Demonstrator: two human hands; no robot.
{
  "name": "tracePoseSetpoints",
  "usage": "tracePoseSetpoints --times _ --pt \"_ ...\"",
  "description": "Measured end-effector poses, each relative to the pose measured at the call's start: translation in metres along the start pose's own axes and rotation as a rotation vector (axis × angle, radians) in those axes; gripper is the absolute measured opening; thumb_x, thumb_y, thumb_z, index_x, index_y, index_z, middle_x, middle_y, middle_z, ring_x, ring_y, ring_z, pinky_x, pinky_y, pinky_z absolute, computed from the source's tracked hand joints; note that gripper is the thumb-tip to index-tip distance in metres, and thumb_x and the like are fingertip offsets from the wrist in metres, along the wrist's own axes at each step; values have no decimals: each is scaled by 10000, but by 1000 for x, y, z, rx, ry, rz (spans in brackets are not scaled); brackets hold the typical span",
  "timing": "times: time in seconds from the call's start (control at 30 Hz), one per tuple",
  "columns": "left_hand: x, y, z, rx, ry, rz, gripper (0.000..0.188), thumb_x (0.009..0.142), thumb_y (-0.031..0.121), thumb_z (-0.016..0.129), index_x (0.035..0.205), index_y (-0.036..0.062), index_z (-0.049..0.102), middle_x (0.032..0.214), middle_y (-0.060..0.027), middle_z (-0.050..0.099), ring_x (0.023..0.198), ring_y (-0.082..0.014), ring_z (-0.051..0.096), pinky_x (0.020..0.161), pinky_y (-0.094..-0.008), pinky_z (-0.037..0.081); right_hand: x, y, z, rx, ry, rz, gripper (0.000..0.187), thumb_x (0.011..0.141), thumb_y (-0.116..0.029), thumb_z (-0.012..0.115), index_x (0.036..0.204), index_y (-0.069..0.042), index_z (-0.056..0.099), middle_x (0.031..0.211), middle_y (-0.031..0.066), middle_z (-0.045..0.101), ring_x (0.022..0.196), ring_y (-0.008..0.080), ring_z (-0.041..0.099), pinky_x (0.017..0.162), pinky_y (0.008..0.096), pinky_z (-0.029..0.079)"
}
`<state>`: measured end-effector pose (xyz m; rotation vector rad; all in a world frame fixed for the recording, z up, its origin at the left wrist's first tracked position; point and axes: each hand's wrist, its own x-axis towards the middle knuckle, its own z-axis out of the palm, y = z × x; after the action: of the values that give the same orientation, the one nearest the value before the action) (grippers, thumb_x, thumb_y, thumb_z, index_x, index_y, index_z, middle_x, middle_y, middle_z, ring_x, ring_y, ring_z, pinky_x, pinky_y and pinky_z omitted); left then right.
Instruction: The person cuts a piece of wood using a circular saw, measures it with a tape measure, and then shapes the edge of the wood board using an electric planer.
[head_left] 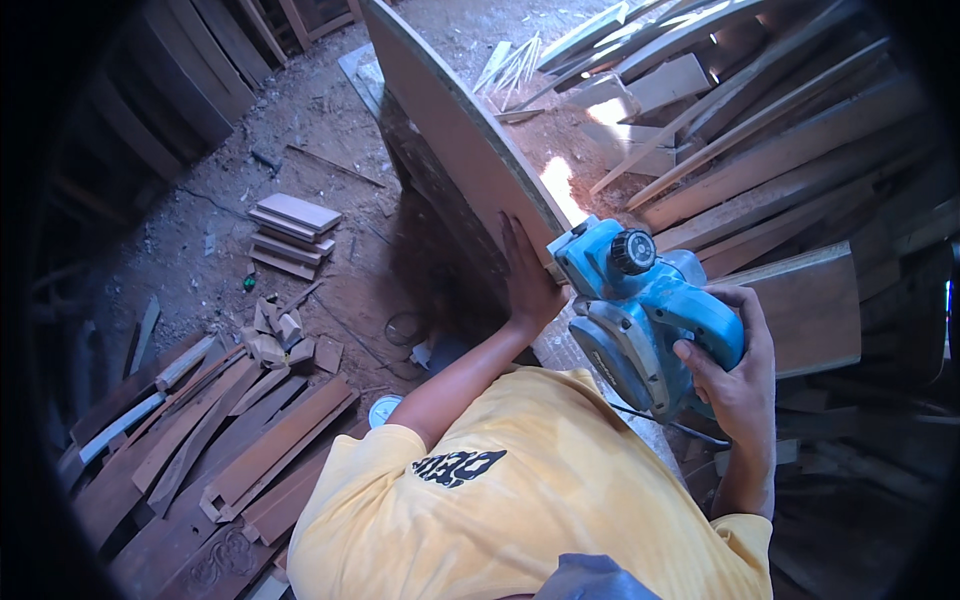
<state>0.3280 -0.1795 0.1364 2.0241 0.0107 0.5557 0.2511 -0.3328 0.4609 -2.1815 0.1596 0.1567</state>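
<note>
A wide brown wooden board (pixel 440 105) stands on its edge in front of me, its narrow upper edge running from the top of the view toward my right side. My left hand (pixel 530 275) lies against the board's face with the fingers stretched out. My right hand (pixel 738 385) is wrapped round the rear handle of a blue electric hand planer (pixel 650 300). The planer's front end meets the near end of the board's edge; whether it touches the wood I cannot tell. A dark cord (pixel 695 433) shows beneath the planer.
A stack of short planks (pixel 292 228) and a heap of wood blocks (pixel 272 340) lie on the dusty floor to the left. Long timber pieces (pixel 240 440) pile up at lower left. More long boards (pixel 790 150) lean at right, near a wide plank (pixel 815 310).
</note>
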Motion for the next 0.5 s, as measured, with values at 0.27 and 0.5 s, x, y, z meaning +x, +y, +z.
tracePoseSetpoints --times 0.27,0.5 --pt "-4 -3 0 -58 -90 -94 1283 740 183 865 1612 -48 -47 1654 -387 -26 1535 -574 51 1221 -586 278 34 -21 8 -105 -144 17 549 816 -16 749 1353 -40 636 1116 126 726 1016 185 669 954 335 505" --pt "1 3 -11 -127 -75 12 1266 804 371 844 1608 -67 -30 1649 -399 -54 1524 -604 25 1221 -611 248 62 -38 27 -122 -117 -30 500 817 -19 722 1313 -27 660 1045 127 731 949 161 661 909 310 505"
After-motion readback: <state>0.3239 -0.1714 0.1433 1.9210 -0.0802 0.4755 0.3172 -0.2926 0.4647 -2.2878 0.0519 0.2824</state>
